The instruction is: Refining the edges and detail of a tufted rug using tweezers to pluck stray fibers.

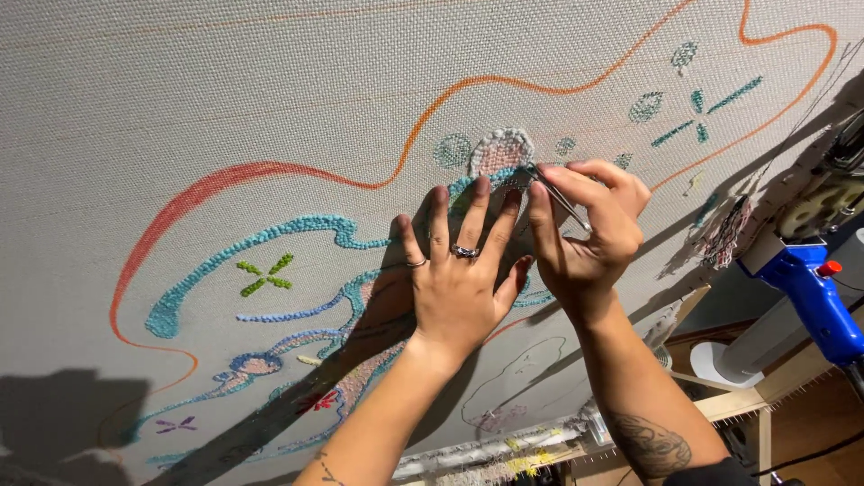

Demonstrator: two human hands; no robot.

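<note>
A large grey cloth (225, 108) stretched on a frame carries a drawn orange outline and tufted yarn shapes in teal, green and pink. My left hand (459, 274), with rings on two fingers, lies flat on the cloth, fingers spread just below a pink and white tufted patch (500, 151). My right hand (589, 234) pinches thin metal tweezers (558, 196), whose tip touches the yarn at the lower right edge of that patch. Both forearms reach up from the bottom of the view.
A blue tufting gun (810, 283) hangs at the right edge beside loose yarn strands (724, 236). The wooden frame edge (738, 403) with gripper strips runs along the lower right. A white cone-shaped object (715, 362) stands beyond it.
</note>
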